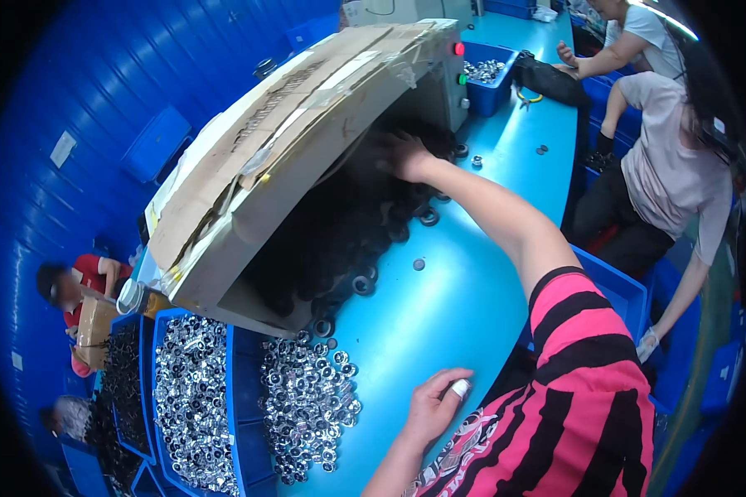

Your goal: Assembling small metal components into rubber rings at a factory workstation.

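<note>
My right hand (408, 157) reaches into the open front of a box-like machine (307, 170) whose top is covered with torn cardboard. Its fingers look stretched apart over a heap of black ring-shaped parts (327, 236); shadow and blur soften their tips. Near the front edge of the blue table (402, 319), my left hand (433, 407) rests with curled fingers and a white covering on one fingertip. Anything inside that curl is hidden. Several loose black rings (362, 285) lie along the machine's opening, and a small dark disc (419, 264) lies farther out on the table.
A pile of shiny silver-and-black parts (307, 410) lies left of my left hand, beside a blue bin (159, 389) full of similar parts. Another parts bin (491, 95) and yellow-handled pliers (529, 100) are at the back. Co-workers (667, 161) sit at right.
</note>
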A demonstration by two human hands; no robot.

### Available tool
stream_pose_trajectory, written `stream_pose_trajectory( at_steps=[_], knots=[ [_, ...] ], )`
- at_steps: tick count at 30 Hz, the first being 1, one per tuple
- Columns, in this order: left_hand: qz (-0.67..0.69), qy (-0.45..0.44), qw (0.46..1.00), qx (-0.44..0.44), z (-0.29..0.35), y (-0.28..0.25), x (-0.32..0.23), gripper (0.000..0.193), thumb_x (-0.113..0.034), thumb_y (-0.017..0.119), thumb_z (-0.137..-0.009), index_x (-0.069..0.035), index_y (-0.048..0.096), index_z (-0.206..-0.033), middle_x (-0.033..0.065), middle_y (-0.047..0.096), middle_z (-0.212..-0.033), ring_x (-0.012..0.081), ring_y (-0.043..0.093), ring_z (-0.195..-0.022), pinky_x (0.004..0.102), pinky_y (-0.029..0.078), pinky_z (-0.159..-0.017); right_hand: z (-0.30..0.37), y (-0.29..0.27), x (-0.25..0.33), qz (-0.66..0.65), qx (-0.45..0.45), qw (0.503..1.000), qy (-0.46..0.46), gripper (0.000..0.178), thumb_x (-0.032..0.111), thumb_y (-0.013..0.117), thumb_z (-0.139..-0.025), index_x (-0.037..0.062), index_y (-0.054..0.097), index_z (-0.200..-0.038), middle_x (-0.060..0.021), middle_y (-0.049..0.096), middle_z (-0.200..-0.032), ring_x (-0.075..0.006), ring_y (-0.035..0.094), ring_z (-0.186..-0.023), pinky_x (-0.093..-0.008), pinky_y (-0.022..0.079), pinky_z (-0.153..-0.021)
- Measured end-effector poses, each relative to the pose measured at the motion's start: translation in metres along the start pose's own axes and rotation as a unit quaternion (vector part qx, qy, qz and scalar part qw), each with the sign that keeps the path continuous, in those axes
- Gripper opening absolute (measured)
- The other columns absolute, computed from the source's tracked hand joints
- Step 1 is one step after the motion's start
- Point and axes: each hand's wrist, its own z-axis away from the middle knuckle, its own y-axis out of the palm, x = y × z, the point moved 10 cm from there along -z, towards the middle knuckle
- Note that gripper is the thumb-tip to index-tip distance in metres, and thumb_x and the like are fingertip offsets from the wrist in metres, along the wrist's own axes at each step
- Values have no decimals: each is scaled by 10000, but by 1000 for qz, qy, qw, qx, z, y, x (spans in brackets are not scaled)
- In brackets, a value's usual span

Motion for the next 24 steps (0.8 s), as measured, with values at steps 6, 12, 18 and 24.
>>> stream_pose_trajectory(
  at_steps=[6, 12, 18, 24],
  knots=[
    [-40, 37, 999, 1, -3, -1, 2, 221, -12, 604, -988, -7, 711, -1181, 42, 705, -1029, 95, 647, -895, 242, 526, -773, 148, -54, 89, -155, -94, 963, -199, 479, 309, 731, -846, 155, 659, -1294, -158, 565, -1393, -405, 441, -1384, -523, 401, -1121],
    [-103, 100, 990, -9, 0, 2, -25, 213, -49, 631, -979, -31, 717, -1172, 46, 722, -1021, 95, 655, -882, 267, 538, -796, 235, -7, 151, -118, 62, 971, -200, 856, 443, 747, -854, 238, 346, -1583, -204, 327, -1593, -484, 341, -1426, -596, 292, -1175],
    [-77, 98, 992, -2, 5, 3, -21, 219, -48, 626, -979, -32, 711, -1181, 38, 709, -985, 92, 630, -833, 272, 533, -788, 195, -3, 201, -110, 35, 976, -185, 784, 434, 741, -863, 268, 401, -1550, -203, 306, -1596, -420, 485, -1254, -530, 410, -1061],
    [-69, 113, 991, -5, 5, 5, -22, 229, -44, 603, -982, -40, 706, -1186, 41, 709, -955, 102, 636, -833, 282, 537, -791, 144, 8, 212, -100, -82, 975, -181, 441, 299, 782, -789, 229, 677, -1212, -113, 417, -1522, -350, 586, -1064, -450, 580, -847]
  ],
)
